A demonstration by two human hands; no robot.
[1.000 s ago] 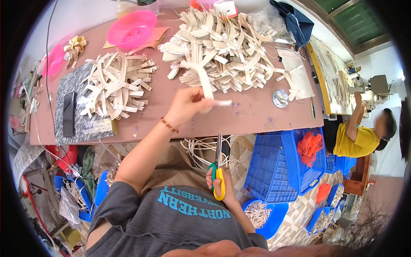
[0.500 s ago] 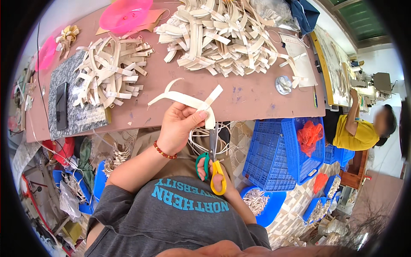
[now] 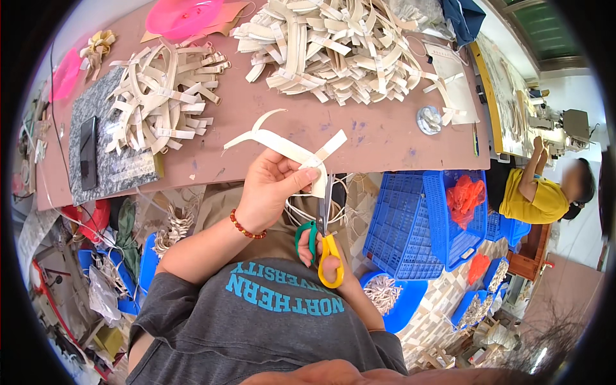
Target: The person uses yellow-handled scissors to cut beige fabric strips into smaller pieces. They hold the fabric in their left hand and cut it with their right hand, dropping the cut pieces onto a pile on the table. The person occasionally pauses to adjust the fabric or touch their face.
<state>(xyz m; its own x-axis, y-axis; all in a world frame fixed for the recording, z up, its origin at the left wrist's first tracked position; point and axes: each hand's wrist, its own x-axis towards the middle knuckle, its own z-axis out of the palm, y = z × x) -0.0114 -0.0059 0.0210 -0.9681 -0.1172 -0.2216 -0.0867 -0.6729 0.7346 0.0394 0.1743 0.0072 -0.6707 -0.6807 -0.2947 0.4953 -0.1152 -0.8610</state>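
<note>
My left hand (image 3: 274, 186), with a beaded bracelet at the wrist, pinches a cream strap piece (image 3: 282, 144) over the table's near edge. Several arms of the piece spread out, one curving up and left, one pointing up and right. Below it, my right hand (image 3: 327, 260) has its fingers through the loops of scissors (image 3: 323, 221) with one green and one yellow handle. The scissor blades point up, parted slightly, beside the strap's lower end. Whether they touch the strap I cannot tell.
On the brown table (image 3: 256, 115) lie a large strap pile (image 3: 333, 51), a smaller pile (image 3: 163, 96), a phone (image 3: 88, 154) and a pink bowl (image 3: 183, 18). Blue crates (image 3: 404, 224) stand at the right, near a tub of cut pieces (image 3: 404, 305). A person in yellow (image 3: 536, 196) sits farther right.
The strap piece has shifted slightly right and tilted, and the scissors have moved a little up and right with my right hand. The seated person's hands have shifted.
</note>
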